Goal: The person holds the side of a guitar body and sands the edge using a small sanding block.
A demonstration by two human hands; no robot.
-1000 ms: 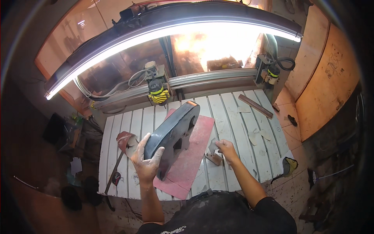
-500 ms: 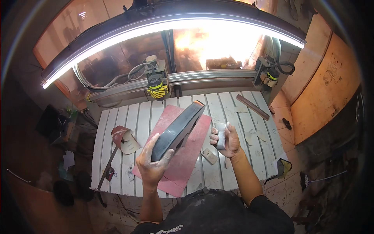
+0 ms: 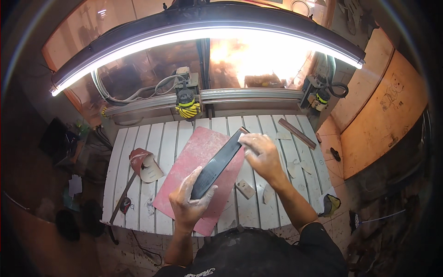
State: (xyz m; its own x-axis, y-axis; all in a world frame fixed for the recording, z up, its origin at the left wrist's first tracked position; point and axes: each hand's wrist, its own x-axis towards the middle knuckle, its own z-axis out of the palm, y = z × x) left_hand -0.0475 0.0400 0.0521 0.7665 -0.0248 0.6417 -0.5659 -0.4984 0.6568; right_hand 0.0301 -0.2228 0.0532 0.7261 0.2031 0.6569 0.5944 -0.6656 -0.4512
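Observation:
My left hand [image 3: 191, 201] is wrapped round the near end of a long black workpiece [image 3: 214, 170], holding it tilted up to the right above a pink board [image 3: 177, 175]. At the far end of that piece, my right hand [image 3: 259, 152] is closed with its fingertips against the edge. It grips a piece of folded grey sandpaper [image 3: 241, 138], mostly hidden under the fingers with only a pale corner showing. Below my right hand, a small flat tan block [image 3: 245, 189] rests on the white slatted table [image 3: 134, 203].
On the left lie a curled red-backed sandpaper sheet [image 3: 146, 166], a dark strip [image 3: 124, 196] and a tape measure [image 3: 125, 205]. A brown wooden strip [image 3: 296, 134] and paper scraps [image 3: 293, 168] lie right. Behind stand a metal rail [image 3: 249, 95] with sanders [image 3: 188, 104] and a bright tube light [image 3: 207, 34].
My right hand has moved up and left with the sandpaper, from beside the workpiece onto its far end. The workpiece has been lowered and turned slightly in my left hand.

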